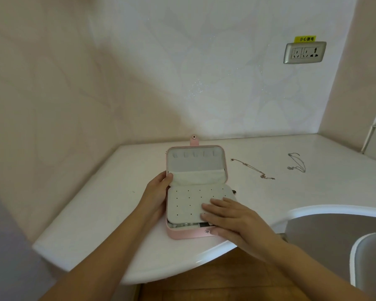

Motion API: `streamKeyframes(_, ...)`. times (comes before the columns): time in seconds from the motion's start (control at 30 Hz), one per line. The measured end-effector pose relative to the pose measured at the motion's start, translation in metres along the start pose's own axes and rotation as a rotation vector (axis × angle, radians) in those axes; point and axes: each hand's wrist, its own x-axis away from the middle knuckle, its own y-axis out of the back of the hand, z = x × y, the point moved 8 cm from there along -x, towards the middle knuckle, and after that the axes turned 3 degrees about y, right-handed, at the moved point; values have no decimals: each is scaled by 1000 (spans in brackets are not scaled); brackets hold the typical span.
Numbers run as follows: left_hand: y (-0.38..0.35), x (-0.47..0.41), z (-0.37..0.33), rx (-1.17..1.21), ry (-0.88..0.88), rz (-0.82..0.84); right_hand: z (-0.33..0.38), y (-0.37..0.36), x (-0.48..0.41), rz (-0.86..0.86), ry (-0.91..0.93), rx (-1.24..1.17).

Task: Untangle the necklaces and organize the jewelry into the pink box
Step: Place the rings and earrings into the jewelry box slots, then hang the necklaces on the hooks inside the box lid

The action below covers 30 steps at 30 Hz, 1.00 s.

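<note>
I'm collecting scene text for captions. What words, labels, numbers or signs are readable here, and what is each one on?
"小心触电": black characters on the yellow sticker stuck along the top edge of the wall socket, slightly blurred but readable.
Pink box: no text or brand mark shows on it.
Nothing else in view carries writing.

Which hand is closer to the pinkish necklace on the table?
Right. The right hand rests flat on the pink box's dotted pad, close by the necklace. The left hand holds the box's left edge, farther away.
</note>
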Motion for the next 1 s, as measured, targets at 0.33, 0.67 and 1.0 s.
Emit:
streamKeyframes(0.33,-2,3,-3,-162,-83,-31,-10,-6,7,-29,-260,-271)
streamKeyframes(0.67,-6,4,1,-198,-100,38,-18,-3,4,-20,-408,-347)
streamKeyframes(1.0,-6,11,-8,-167,-120,-12,-10,2,1,-21,-402,-440)
